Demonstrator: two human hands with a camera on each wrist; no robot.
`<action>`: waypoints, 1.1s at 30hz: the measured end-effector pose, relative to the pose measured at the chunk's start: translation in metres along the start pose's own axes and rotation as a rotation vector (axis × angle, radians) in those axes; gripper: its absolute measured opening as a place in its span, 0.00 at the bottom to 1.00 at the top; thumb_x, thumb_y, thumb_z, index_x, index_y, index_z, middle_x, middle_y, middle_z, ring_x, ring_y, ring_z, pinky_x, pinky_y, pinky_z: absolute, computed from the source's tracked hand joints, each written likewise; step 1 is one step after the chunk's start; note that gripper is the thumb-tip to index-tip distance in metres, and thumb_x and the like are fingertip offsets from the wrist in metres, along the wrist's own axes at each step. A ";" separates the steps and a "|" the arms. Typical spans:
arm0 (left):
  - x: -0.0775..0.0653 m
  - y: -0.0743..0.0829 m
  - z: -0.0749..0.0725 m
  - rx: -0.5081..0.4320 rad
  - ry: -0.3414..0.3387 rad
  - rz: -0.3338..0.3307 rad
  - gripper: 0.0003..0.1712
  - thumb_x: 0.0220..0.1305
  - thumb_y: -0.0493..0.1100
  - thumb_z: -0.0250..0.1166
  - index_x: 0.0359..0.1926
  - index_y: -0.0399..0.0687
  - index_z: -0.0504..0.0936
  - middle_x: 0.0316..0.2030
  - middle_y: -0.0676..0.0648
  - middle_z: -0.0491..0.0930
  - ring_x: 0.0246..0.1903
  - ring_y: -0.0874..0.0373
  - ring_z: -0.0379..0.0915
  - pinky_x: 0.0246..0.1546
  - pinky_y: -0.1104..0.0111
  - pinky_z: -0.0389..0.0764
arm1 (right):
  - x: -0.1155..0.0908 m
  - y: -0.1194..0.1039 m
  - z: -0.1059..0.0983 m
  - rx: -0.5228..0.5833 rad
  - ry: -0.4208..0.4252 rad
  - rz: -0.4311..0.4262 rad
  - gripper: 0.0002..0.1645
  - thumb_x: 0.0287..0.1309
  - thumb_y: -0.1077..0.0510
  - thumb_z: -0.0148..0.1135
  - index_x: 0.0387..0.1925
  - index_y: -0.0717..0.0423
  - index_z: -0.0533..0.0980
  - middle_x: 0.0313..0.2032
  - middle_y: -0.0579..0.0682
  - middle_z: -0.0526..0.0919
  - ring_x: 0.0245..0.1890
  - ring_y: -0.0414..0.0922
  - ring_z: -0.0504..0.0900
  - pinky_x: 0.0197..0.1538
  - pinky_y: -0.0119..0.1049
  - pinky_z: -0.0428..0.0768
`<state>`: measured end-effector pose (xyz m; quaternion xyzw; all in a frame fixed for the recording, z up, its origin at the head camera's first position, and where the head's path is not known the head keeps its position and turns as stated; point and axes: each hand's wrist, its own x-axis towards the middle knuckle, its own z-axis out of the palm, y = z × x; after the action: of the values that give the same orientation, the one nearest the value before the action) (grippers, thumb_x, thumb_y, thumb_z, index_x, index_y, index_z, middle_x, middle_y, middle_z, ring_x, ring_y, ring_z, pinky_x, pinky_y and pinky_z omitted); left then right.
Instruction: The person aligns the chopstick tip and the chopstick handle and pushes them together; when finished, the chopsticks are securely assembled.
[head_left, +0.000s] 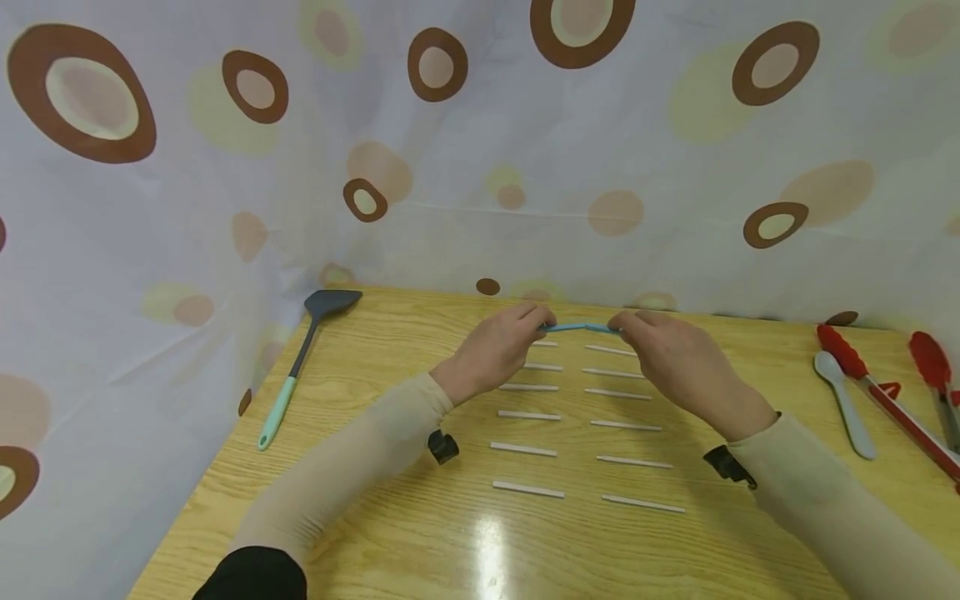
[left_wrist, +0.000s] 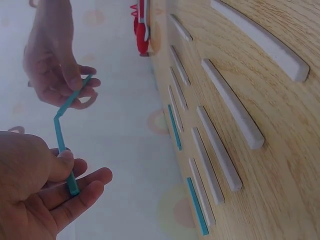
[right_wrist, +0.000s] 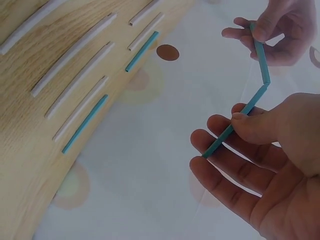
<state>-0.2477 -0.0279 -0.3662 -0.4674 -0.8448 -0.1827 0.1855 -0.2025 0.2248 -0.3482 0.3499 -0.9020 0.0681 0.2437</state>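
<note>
A thin teal-blue stick (head_left: 566,327) in two straight halves is held level above the far part of the table. Its halves meet at a shallow bend; whether they are joined or only touching I cannot tell. My left hand (head_left: 498,348) pinches one half between thumb and fingers. The other half is pinched by my right hand (head_left: 678,364), palm turned up in the right wrist view. Below, white sticks (head_left: 525,449) lie in two columns of several rows. Two more teal sticks (right_wrist: 86,123) rest at the far end of those columns, hidden behind the hands in the head view.
At the left lies a spatula (head_left: 302,354) with a grey head and mint handle. A pale spoon (head_left: 845,404) and red-tipped tongs (head_left: 877,383) lie at the right, beside another red-headed utensil (head_left: 933,367). A patterned curtain (head_left: 480,150) borders the wooden table (head_left: 375,517).
</note>
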 end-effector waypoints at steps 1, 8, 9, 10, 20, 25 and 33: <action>0.000 0.000 0.000 -0.002 0.002 0.000 0.11 0.63 0.34 0.56 0.46 0.44 0.72 0.40 0.50 0.72 0.38 0.62 0.72 0.36 0.79 0.71 | 0.000 0.000 0.000 0.010 -0.003 0.001 0.16 0.51 0.68 0.62 0.43 0.56 0.72 0.33 0.51 0.77 0.21 0.45 0.76 0.20 0.35 0.73; 0.002 0.003 -0.003 0.076 0.015 0.000 0.08 0.64 0.37 0.55 0.45 0.46 0.73 0.37 0.51 0.72 0.34 0.64 0.72 0.29 0.78 0.72 | 0.003 -0.002 -0.005 -0.057 0.006 -0.025 0.15 0.48 0.67 0.65 0.39 0.56 0.73 0.28 0.49 0.74 0.21 0.44 0.74 0.19 0.35 0.72; 0.002 0.004 -0.004 0.094 0.017 0.001 0.07 0.65 0.39 0.54 0.44 0.46 0.73 0.37 0.51 0.72 0.32 0.64 0.72 0.28 0.78 0.72 | 0.004 -0.004 -0.006 -0.075 0.011 -0.031 0.13 0.48 0.66 0.66 0.37 0.56 0.74 0.27 0.49 0.73 0.21 0.44 0.73 0.19 0.34 0.71; 0.002 0.005 -0.004 0.117 0.019 0.003 0.07 0.66 0.41 0.53 0.43 0.47 0.73 0.36 0.52 0.72 0.29 0.65 0.71 0.26 0.78 0.71 | 0.005 -0.005 -0.006 -0.089 0.017 -0.035 0.12 0.48 0.65 0.66 0.36 0.56 0.74 0.26 0.48 0.73 0.21 0.44 0.72 0.18 0.34 0.70; 0.004 0.010 -0.002 0.268 0.108 -0.006 0.07 0.64 0.45 0.56 0.37 0.50 0.78 0.31 0.54 0.72 0.28 0.64 0.68 0.25 0.72 0.67 | 0.008 -0.011 -0.001 -0.114 0.098 -0.029 0.08 0.51 0.60 0.64 0.32 0.58 0.74 0.27 0.50 0.71 0.22 0.45 0.69 0.16 0.33 0.68; 0.005 0.008 -0.002 0.240 0.157 -0.005 0.06 0.63 0.45 0.57 0.37 0.49 0.78 0.31 0.54 0.72 0.29 0.64 0.70 0.30 0.72 0.72 | 0.008 -0.011 -0.001 -0.114 0.142 -0.032 0.06 0.54 0.61 0.62 0.34 0.58 0.75 0.27 0.51 0.71 0.21 0.46 0.71 0.17 0.36 0.71; 0.005 0.012 -0.002 0.224 0.129 -0.043 0.08 0.64 0.46 0.56 0.38 0.50 0.80 0.30 0.55 0.75 0.24 0.65 0.72 0.24 0.76 0.72 | 0.007 -0.011 0.001 -0.119 0.168 -0.019 0.07 0.52 0.61 0.63 0.34 0.57 0.75 0.26 0.51 0.71 0.21 0.46 0.72 0.16 0.38 0.70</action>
<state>-0.2395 -0.0190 -0.3600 -0.4127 -0.8561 -0.1206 0.2866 -0.2000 0.2122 -0.3457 0.3365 -0.8775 0.0411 0.3393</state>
